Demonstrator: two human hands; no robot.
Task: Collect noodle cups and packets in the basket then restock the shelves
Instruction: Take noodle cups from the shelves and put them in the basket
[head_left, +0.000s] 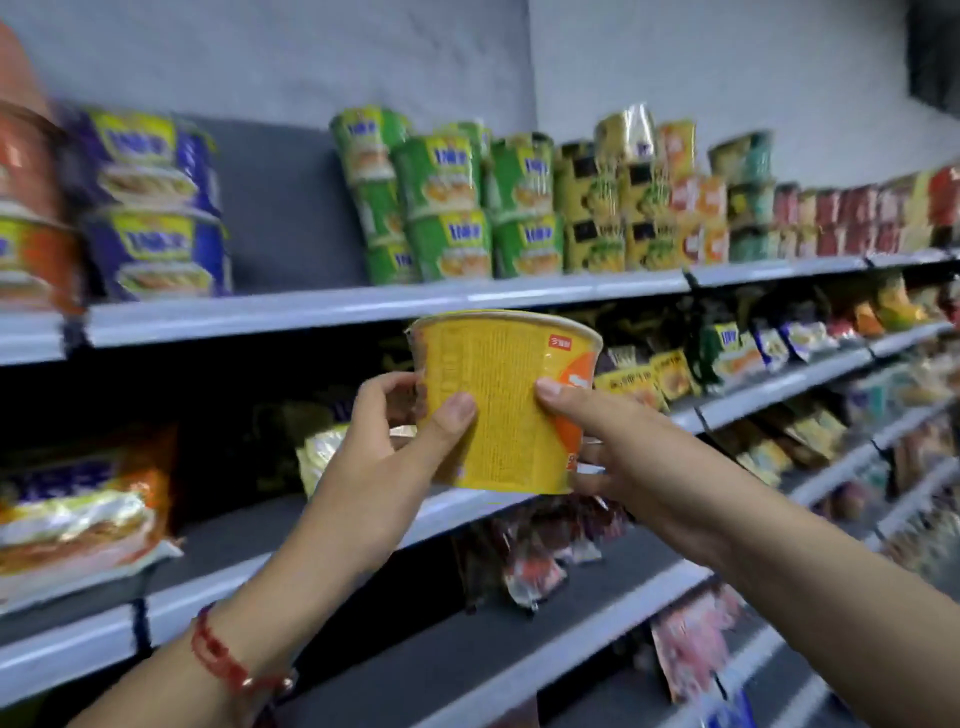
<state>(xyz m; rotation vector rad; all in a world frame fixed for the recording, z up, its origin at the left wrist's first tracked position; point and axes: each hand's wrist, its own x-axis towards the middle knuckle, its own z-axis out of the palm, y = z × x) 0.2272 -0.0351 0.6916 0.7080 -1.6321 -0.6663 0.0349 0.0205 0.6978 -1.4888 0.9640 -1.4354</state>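
A yellow noodle cup (501, 400) with fine print on its side is held upright in front of the shelves, just below the top shelf's front edge. My left hand (384, 457) grips its left side, thumb across the front. My right hand (623, 447) grips its right side, thumb on the front and fingers under the base. The top shelf (363, 306) carries stacked blue cups (156, 208) on the left and green cups (447, 208) in the middle, with a bare gap (285, 208) between them. No basket is in view.
Yellow, orange and red cups (696, 213) run along the top shelf to the right. Lower shelves hold noodle packets (78, 504) at left and more packets (727, 358) at right. A red cord bracelet (228, 660) is on my left wrist.
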